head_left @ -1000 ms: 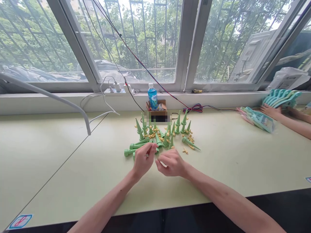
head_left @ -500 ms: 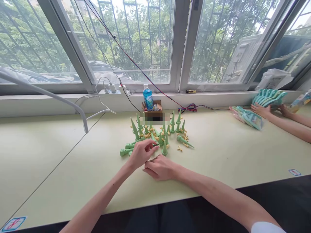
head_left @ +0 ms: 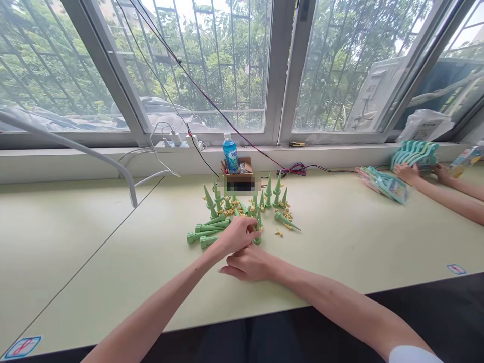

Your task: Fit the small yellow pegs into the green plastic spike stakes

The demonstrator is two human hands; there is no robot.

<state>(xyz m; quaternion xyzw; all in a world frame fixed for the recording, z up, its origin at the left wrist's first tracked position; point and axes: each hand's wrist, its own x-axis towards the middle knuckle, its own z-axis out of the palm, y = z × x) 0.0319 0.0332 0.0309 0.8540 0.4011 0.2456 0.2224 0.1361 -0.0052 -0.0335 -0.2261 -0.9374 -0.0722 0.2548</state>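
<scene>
A heap of green cone-shaped plastic spikes [head_left: 210,228] lies mid-table, some upright, some on their sides, with small yellow pieces [head_left: 288,214] scattered among them. My left hand [head_left: 235,235] reaches right into the heap, its fingers curled round the base of one upright green spike [head_left: 258,222]. My right hand [head_left: 250,264] lies palm down on the pale green table [head_left: 340,247] just below the left hand. Its fingers are stretched out to the left and nothing shows in them.
A blue-labelled bottle [head_left: 230,152] and a small cardboard box [head_left: 245,166] stand behind the heap by the window ledge. Red and black cables [head_left: 298,169] trail right. A white tube [head_left: 83,150] arcs in from the left. Another person's hands [head_left: 406,173] handle teal packets [head_left: 414,152] at far right.
My left hand has moved right and forward onto an upright spike. My right hand has dropped to the table and shifted left beneath it, fingers flattening.
</scene>
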